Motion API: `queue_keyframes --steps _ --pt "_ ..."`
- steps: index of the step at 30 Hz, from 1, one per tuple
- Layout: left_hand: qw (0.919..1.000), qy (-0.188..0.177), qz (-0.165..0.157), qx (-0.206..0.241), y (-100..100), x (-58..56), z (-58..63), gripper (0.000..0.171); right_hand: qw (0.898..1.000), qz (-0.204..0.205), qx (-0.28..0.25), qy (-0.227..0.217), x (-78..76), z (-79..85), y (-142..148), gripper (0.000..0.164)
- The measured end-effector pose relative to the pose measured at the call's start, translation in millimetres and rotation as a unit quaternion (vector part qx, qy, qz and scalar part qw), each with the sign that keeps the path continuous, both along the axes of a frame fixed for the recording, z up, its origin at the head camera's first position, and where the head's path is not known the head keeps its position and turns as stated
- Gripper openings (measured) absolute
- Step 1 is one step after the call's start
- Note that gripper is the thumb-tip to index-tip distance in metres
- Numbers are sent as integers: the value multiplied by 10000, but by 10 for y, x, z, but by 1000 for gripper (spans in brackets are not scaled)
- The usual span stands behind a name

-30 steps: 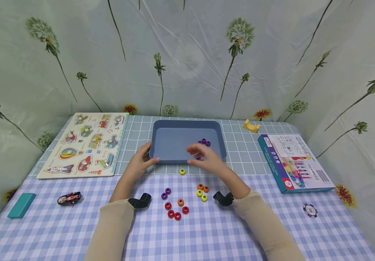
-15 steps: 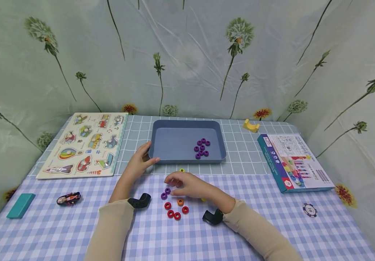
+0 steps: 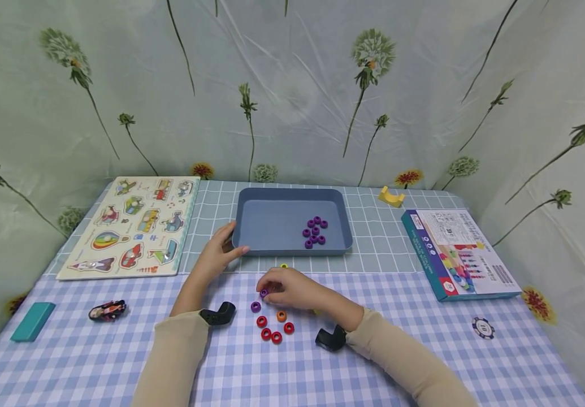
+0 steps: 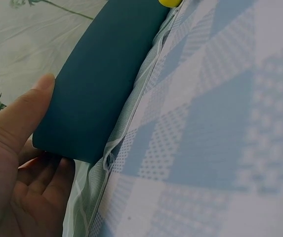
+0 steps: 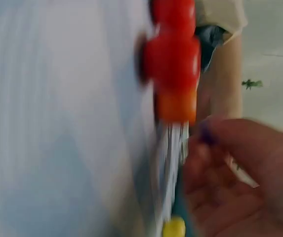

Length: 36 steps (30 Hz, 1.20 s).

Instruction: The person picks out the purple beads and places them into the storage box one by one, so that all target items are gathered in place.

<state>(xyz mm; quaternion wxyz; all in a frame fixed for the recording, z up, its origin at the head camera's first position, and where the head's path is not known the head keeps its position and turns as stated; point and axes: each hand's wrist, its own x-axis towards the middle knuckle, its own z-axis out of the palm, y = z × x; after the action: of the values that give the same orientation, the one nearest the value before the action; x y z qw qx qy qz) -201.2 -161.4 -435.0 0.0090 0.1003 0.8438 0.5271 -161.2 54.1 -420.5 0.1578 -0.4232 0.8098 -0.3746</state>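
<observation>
My right hand (image 3: 292, 288) pinches a purple bead (image 3: 264, 293) between thumb and fingertips, low over the checked cloth. That purple bead (image 5: 208, 134) is blurred in the right wrist view. Another purple bead (image 3: 255, 307) lies just in front of it. My left hand (image 3: 216, 249) holds the near left corner of a shallow blue tray (image 3: 272, 249), its thumb (image 4: 35, 106) along the front wall and fingers round the side. Several purple beads (image 3: 315, 230) lie in the tray's right half.
Several red beads (image 3: 266, 334) and an orange bead (image 3: 282, 316) lie near the right hand. A yellow bead (image 3: 284, 265) is partly hidden behind it. A puzzle board (image 3: 134, 226) is at left, a toy box (image 3: 460, 254) at right, a yellow arch block (image 3: 391, 196) behind.
My right hand has come from over the tray down and left to the cloth, where its fingers have closed on a purple bead. The left hand stays at the tray corner.
</observation>
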Motion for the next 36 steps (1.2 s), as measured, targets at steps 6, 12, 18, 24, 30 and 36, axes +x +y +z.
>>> queue_keyframes --steps 6,12,18,24,30,36 --pt "9999 -88 55 -26 7 2 13 78 9930 -615 -986 -225 -86 406 138 20" --pt "9999 -125 17 -25 -5 -16 -8 80 9724 -1649 -1618 -341 -495 333 404 20" --pt "9999 -129 13 -23 -10 -12 -5 81 9552 -2657 -1258 -332 -867 155 618 23" --pt "9999 -147 14 -17 -7 -4 7 80 9504 -3024 -635 -345 -1034 65 676 21" --pt "9999 -142 25 -23 -10 2 5 81 9547 -2956 -24 -347 -1073 32 666 19" --pt "9999 -129 -9 7 -14 6 -6 81 9547 -2957 -157 -306 -1019 72 659 23"
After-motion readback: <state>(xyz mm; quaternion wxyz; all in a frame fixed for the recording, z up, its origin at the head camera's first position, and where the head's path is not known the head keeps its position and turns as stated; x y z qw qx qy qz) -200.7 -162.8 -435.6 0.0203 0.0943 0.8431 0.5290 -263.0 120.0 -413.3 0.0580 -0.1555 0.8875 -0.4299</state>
